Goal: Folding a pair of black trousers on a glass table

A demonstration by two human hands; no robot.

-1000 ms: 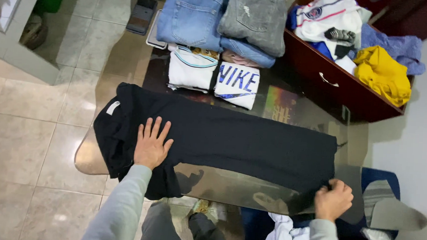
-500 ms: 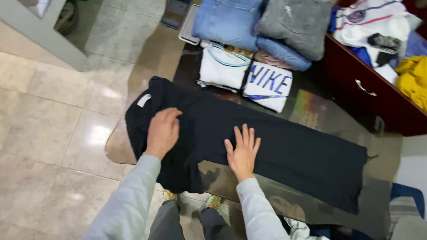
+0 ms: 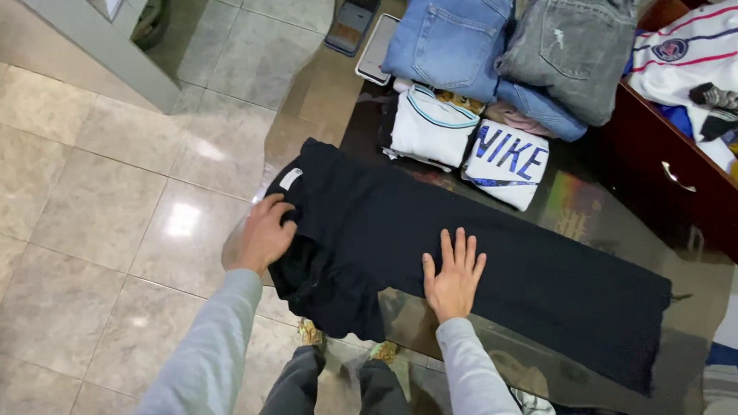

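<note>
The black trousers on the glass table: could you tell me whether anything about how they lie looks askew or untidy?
Yes. The black trousers lie flat along most of their length, but the waist end under the left hand is bunched and droops over the glass table edge. The right hand lies flat mid-length.

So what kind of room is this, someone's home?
Most likely a room at home, perhaps a bedroom. Folded jeans and shirts are stacked on a glass table, a wooden drawer brims with clothes, and the floor is tiled.
</note>
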